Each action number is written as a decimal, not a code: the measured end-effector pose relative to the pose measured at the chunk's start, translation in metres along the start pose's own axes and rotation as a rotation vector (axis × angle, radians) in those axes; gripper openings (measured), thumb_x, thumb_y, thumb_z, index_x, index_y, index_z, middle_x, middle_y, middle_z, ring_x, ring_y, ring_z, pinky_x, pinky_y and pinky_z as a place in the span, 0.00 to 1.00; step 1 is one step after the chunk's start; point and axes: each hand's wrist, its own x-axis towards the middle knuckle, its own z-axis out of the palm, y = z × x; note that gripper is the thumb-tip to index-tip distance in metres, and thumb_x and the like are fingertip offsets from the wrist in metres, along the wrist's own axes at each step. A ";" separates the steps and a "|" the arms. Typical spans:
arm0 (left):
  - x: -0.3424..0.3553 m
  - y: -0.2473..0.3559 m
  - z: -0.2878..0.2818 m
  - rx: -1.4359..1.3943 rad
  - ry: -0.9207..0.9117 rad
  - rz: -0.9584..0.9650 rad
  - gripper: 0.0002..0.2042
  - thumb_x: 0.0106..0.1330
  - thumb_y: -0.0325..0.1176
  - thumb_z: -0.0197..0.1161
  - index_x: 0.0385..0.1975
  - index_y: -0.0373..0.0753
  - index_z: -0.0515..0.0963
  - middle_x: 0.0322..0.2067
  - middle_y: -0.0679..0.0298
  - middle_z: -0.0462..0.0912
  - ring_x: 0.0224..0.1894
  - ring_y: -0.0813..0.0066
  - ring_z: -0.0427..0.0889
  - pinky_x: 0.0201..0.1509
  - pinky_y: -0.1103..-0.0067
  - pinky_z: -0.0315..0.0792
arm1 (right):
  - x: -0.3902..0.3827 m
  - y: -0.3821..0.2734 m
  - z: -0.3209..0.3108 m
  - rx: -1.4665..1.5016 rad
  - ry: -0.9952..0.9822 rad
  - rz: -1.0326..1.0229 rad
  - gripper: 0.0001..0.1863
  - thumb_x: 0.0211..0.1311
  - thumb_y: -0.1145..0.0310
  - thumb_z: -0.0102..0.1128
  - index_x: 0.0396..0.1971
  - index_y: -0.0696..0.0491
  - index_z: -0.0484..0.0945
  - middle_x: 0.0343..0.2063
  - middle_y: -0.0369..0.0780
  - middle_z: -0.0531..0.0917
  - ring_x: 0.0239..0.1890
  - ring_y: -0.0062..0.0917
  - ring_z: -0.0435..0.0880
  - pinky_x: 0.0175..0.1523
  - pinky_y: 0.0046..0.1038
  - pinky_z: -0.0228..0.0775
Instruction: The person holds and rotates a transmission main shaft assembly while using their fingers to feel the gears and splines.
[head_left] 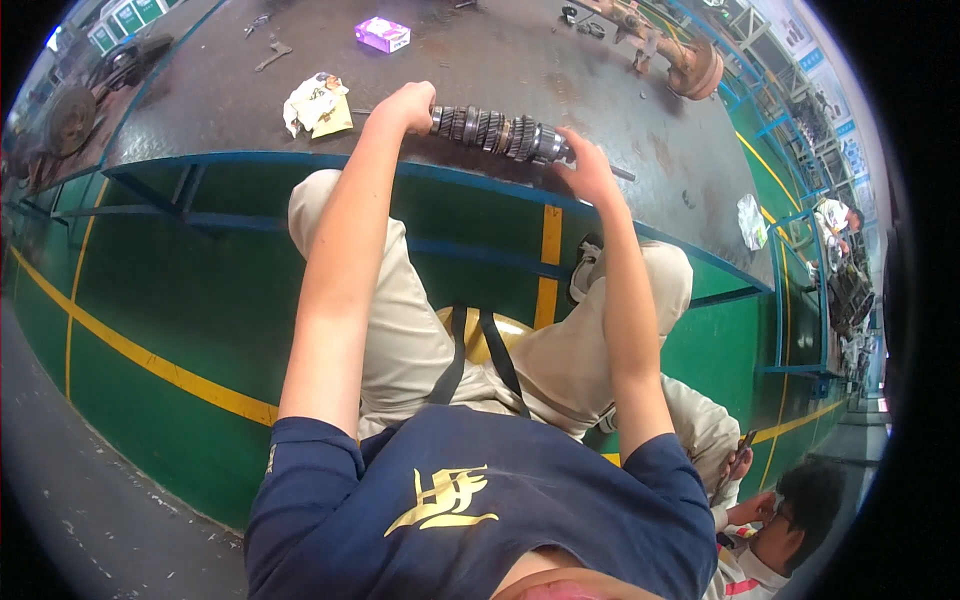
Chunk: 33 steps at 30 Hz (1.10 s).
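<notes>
A steel gear shaft assembly (pixel 490 132), carrying several toothed gears, lies horizontally between my hands near the front edge of the metal workbench (pixel 660 150). My left hand (pixel 405 105) is closed round its left end. At the right end, my right hand (pixel 585 163) grips it with bent fingers. A thin rod shows under or behind each hand, jutting out to the right and left. Just left of my left hand are a crumpled white rag or tissue (pixel 305 100) and a yellow cloth or paper (pixel 332 122).
On the bench are a purple box (pixel 382 35), a small metal tool (pixel 272 55), a rusty axle housing (pixel 690 70) and a plastic bag (pixel 750 222). Dark machinery (pixel 70 120) stands at left. A seated co-worker (pixel 780 530) holds a dark object at lower right; another person (pixel 835 220) is farther right.
</notes>
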 end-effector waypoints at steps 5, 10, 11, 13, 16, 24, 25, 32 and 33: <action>-0.007 0.002 -0.002 -0.036 0.140 0.099 0.12 0.49 0.29 0.66 0.33 0.32 0.78 0.38 0.44 0.82 0.45 0.48 0.81 0.47 0.66 0.76 | -0.002 0.011 0.005 0.005 0.030 -0.003 0.32 0.48 0.71 0.69 0.58 0.50 0.72 0.45 0.52 0.82 0.50 0.50 0.79 0.57 0.42 0.70; -0.016 0.008 -0.009 -0.039 0.206 0.137 0.09 0.50 0.26 0.63 0.32 0.34 0.78 0.38 0.48 0.82 0.46 0.49 0.80 0.49 0.65 0.74 | -0.004 0.008 0.007 0.117 -0.059 0.080 0.33 0.49 0.71 0.69 0.59 0.53 0.71 0.45 0.52 0.82 0.51 0.47 0.80 0.55 0.38 0.72; -0.017 0.008 -0.008 -0.042 0.208 0.138 0.09 0.50 0.26 0.63 0.32 0.34 0.78 0.38 0.48 0.82 0.46 0.49 0.80 0.49 0.65 0.74 | -0.003 0.010 0.009 0.113 -0.060 0.080 0.33 0.49 0.71 0.69 0.59 0.53 0.71 0.45 0.52 0.82 0.51 0.47 0.80 0.55 0.38 0.72; -0.015 0.006 -0.009 -0.042 0.281 0.150 0.08 0.51 0.26 0.63 0.31 0.34 0.77 0.37 0.48 0.82 0.44 0.48 0.80 0.48 0.65 0.74 | 0.004 0.014 0.013 0.108 -0.053 0.093 0.33 0.48 0.71 0.68 0.58 0.54 0.71 0.44 0.53 0.82 0.50 0.48 0.80 0.55 0.39 0.72; -0.016 0.005 -0.006 -0.056 0.296 0.176 0.07 0.51 0.26 0.63 0.29 0.34 0.77 0.35 0.48 0.82 0.42 0.48 0.81 0.46 0.64 0.75 | 0.004 0.025 0.020 0.089 0.008 -0.017 0.33 0.48 0.72 0.67 0.58 0.54 0.71 0.42 0.53 0.82 0.48 0.49 0.80 0.55 0.40 0.72; -0.016 0.008 -0.005 -0.058 0.315 0.179 0.07 0.48 0.21 0.62 0.29 0.34 0.77 0.33 0.48 0.82 0.41 0.47 0.81 0.45 0.64 0.74 | -0.003 0.020 0.014 0.143 -0.013 0.014 0.31 0.50 0.67 0.64 0.57 0.56 0.70 0.51 0.52 0.78 0.56 0.46 0.75 0.61 0.39 0.66; -0.016 0.009 -0.006 -0.069 0.323 0.171 0.07 0.48 0.20 0.61 0.29 0.34 0.76 0.33 0.48 0.82 0.41 0.47 0.81 0.45 0.63 0.74 | -0.003 0.019 0.013 0.157 -0.002 0.007 0.31 0.51 0.66 0.64 0.57 0.56 0.70 0.50 0.52 0.79 0.55 0.46 0.75 0.61 0.38 0.66; -0.016 0.011 -0.002 -0.029 0.364 0.162 0.09 0.50 0.20 0.61 0.32 0.36 0.77 0.37 0.50 0.83 0.45 0.50 0.81 0.49 0.63 0.74 | -0.006 0.019 0.014 0.154 0.015 0.001 0.29 0.55 0.65 0.67 0.57 0.55 0.70 0.50 0.51 0.79 0.55 0.44 0.76 0.60 0.39 0.67; -0.016 0.010 0.000 -0.050 0.386 0.168 0.08 0.50 0.19 0.60 0.31 0.35 0.76 0.35 0.49 0.82 0.43 0.48 0.80 0.47 0.62 0.73 | -0.006 0.017 0.014 0.156 0.017 -0.001 0.29 0.55 0.65 0.67 0.57 0.55 0.70 0.50 0.51 0.79 0.55 0.44 0.76 0.60 0.39 0.67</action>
